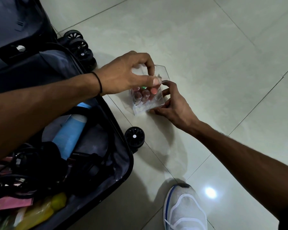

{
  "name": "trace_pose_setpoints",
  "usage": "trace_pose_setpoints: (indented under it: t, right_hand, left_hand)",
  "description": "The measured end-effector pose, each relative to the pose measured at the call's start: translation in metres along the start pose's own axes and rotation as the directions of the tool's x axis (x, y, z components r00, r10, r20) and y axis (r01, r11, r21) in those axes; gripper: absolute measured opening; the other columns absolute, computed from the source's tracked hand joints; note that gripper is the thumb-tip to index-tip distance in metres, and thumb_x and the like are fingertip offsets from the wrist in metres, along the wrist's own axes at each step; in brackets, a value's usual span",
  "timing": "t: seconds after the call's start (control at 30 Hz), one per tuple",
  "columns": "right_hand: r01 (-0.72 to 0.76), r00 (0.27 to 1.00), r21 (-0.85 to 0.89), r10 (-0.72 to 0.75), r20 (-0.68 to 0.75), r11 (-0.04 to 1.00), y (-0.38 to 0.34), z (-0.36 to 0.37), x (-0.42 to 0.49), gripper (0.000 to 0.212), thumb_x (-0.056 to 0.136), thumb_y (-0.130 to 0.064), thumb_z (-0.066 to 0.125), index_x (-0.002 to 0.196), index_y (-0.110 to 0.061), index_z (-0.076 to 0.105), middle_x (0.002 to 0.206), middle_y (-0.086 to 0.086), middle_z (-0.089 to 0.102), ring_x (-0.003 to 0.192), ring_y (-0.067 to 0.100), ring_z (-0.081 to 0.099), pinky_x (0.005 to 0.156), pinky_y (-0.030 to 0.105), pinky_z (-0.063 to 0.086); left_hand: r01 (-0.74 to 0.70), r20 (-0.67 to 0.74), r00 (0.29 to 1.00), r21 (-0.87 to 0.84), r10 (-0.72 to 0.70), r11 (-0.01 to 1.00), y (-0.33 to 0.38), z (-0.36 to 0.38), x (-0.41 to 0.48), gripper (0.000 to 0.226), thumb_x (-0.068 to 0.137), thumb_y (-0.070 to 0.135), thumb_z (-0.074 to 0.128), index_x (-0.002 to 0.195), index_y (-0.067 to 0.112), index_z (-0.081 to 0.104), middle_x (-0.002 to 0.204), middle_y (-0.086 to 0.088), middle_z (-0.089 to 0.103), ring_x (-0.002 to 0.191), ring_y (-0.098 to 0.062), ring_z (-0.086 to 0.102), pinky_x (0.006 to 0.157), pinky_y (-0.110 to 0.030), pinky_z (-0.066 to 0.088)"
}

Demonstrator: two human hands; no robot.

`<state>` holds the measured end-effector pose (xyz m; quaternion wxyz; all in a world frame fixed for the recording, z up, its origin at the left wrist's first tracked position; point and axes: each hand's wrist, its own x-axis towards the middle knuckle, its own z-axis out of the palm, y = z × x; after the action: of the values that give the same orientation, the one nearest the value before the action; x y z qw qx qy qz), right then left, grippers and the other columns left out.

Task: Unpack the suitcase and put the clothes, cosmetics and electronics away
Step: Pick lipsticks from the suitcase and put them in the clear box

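Observation:
A clear plastic box stands on the tiled floor just right of the open dark suitcase. Inside it are several small bottles with pink, red and green caps. My left hand reaches from above and pinches the box's clear lid flap at its top edge. My right hand holds the box's right side, fingers curled round its lower corner. In the suitcase lie a blue tube, black cables and headphones, a pink packet and a yellow bottle.
The suitcase wheels stick out onto the floor near the box; more wheels sit further back. My white shoe stands at the bottom. Pale floor tiles stretch to the right and far side.

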<state>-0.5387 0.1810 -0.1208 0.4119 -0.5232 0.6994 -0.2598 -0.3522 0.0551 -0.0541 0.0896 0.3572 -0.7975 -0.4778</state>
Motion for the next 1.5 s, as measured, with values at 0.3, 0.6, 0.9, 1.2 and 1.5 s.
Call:
trace_pose_setpoints:
  t: [0.3,0.6,0.9,1.2,1.5]
  right_hand:
    - [0.001,1.000,-0.047,0.000,0.030,0.999,-0.001,0.000,0.003,0.092,0.077,-0.024,0.086,0.147,-0.025,0.027,0.116,-0.002,0.057,0.080,0.013,0.068,0.062,0.010,0.045]
    - [-0.006,0.999,-0.050,0.008,0.047,0.999,-0.001,-0.002,0.004,0.091,0.078,-0.022,0.086,0.148,-0.024,0.028,0.117,-0.001,0.057,0.083,0.014,0.069,0.064,0.009,0.045]
    - [-0.016,1.000,0.001,0.016,0.017,1.000,0.003,-0.002,0.009,0.050,0.078,-0.032,0.084,0.121,-0.037,0.058,0.108,-0.005,0.060,0.085,0.016,0.061,0.071,0.028,0.048]
    - [-0.028,1.000,0.001,0.028,0.004,1.000,0.003,-0.003,0.010,0.036,0.080,-0.030,0.082,0.109,-0.033,0.060,0.107,-0.002,0.062,0.090,0.015,0.059,0.075,0.029,0.048]
    - [-0.025,1.000,-0.003,0.025,-0.007,1.000,0.010,-0.002,0.013,0.034,0.081,-0.032,0.082,0.109,-0.025,0.063,0.101,-0.002,0.061,0.081,0.015,0.057,0.071,0.029,0.046]
  left_hand:
    - [0.300,0.002,0.942,-0.444,-0.334,0.844,-0.018,0.003,0.020,0.028,0.084,0.030,0.075,0.107,0.015,0.069,0.100,0.006,0.067,0.100,-0.009,0.059,0.086,-0.016,0.045]
    - [0.521,0.349,0.851,-0.476,-0.391,0.709,-0.016,-0.016,0.016,0.040,0.083,0.033,0.073,0.120,0.021,0.065,0.113,0.002,0.072,0.097,-0.013,0.070,0.082,-0.028,0.056]
    - [0.399,0.234,0.916,-0.449,-0.326,0.799,-0.004,-0.025,0.004,0.060,0.066,0.033,0.084,0.120,0.010,0.067,0.113,-0.005,0.072,0.100,-0.020,0.069,0.102,-0.040,0.049]
    - [0.228,-0.032,0.973,-0.061,-0.231,0.972,0.002,-0.001,-0.008,0.076,0.050,0.065,0.080,0.118,0.037,0.059,0.111,0.019,0.061,0.098,-0.008,0.066,0.093,-0.042,0.054]
    - [0.323,0.047,0.943,-0.355,-0.329,0.877,-0.002,-0.002,-0.005,0.062,0.053,0.047,0.083,0.111,0.034,0.064,0.107,0.001,0.069,0.092,-0.014,0.066,0.087,-0.039,0.052]
